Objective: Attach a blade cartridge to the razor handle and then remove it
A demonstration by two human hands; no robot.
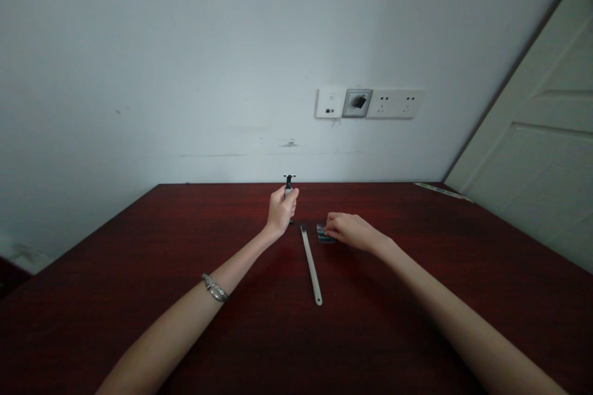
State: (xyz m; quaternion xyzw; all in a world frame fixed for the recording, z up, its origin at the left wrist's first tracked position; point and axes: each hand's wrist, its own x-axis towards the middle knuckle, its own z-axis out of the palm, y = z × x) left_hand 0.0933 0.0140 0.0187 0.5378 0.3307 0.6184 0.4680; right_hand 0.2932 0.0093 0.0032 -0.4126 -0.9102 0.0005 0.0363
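Note:
My left hand [281,210] is closed around a slim dark tool with a silver T-shaped head [289,180], held upright above the dark red table [139,271]. My right hand [348,229] rests on the table with its fingers curled on a small greenish pack [322,233]. Whether it grips the pack or only touches it is unclear. A long white stick-like handle [311,264] lies flat between my two hands, pointing toward me. A silver bracelet [214,287] sits on my left forearm.
The table's far edge meets a white wall with a row of sockets and a switch plate [369,103]. A white door [537,154] stands at the right. A thin pale strip [442,191] lies at the table's far right corner.

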